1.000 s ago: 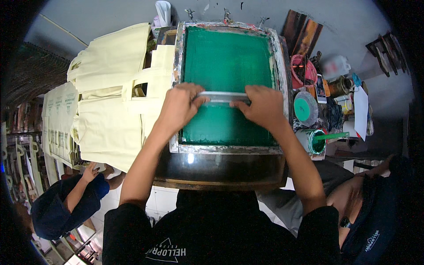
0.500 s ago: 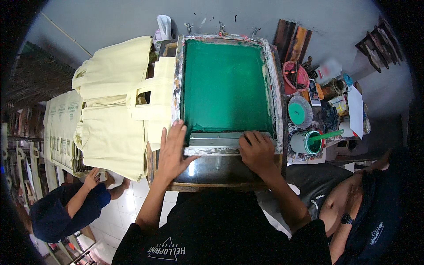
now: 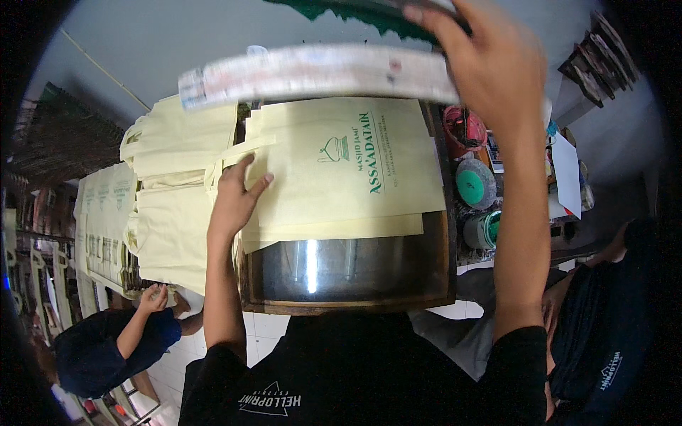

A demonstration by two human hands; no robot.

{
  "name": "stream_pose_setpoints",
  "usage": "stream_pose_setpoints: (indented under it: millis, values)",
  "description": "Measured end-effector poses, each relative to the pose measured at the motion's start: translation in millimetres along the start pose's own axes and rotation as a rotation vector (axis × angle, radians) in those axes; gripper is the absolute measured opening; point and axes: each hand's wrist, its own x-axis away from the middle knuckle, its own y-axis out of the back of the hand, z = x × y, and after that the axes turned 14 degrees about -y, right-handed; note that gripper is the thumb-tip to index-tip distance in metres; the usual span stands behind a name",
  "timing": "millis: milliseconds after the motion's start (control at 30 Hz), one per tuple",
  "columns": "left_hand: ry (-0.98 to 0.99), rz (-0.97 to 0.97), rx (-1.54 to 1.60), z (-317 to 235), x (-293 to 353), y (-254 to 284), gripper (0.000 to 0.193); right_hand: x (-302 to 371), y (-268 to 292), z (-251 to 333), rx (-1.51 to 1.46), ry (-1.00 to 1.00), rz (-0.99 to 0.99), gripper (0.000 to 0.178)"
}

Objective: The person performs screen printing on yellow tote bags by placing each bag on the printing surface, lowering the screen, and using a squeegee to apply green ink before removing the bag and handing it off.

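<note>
A screen-printing frame (image 3: 312, 74) is tilted up at the far side of the table, its white, stained near edge blurred by motion. My right hand (image 3: 497, 67) is closed around its right end; part of the grip is hidden. Green ink (image 3: 341, 11) shows beyond the edge. Below lies a cream tote bag (image 3: 298, 199) with a green print, on top of another cream bag. My left hand (image 3: 236, 199) hovers over or touches its left end beside the strap handle (image 3: 245, 150), fingers spread and nothing held.
Glossy dark tabletop (image 3: 341, 273) shows in front of the bags. Stacked cream bags (image 3: 174, 234) stand to the left, printed ones (image 3: 106, 206) farther out. On the right are a green-lidded tub (image 3: 474, 187), an ink pot (image 3: 477, 233) and a pink basket (image 3: 455, 142). People stand on both sides.
The frame has swung up and away from the table, lifted by my right hand, uncovering the printed bag. My left hand has left the frame's corner and moved left to the bag's handle.
</note>
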Motion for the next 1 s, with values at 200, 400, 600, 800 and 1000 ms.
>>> stream_pose_setpoints:
  millis: [200, 400, 600, 800, 1000]
  values:
    - [0.062, 0.205, -0.438, 36.2, -2.8, -37.9, 0.069, -71.3, 0.7, 5.8, 0.098, 0.026, -0.008, 0.037]
    - [0.184, 0.191, -0.017, 81.4, -17.9, -16.3, 0.050, -108.1, -9.4, -5.1, 0.092, 0.037, -0.017, 0.038]
    - [0.491, -0.098, -0.229, 135.7, 52.8, 119.7, 0.046, -129.0, -12.7, -12.0, 0.106, 0.084, -0.003, 0.042]
    - [0.001, -0.318, -0.256, 86.1, -1.0, 5.7, 0.060, -142.9, -20.7, -16.9, 0.118, 0.120, -0.022, 0.045]
    - [-0.518, 0.259, -0.147, -56.7, -107.9, -205.1, 0.077, -150.9, -20.2, -25.3, 0.097, 0.141, -0.004, 0.046]
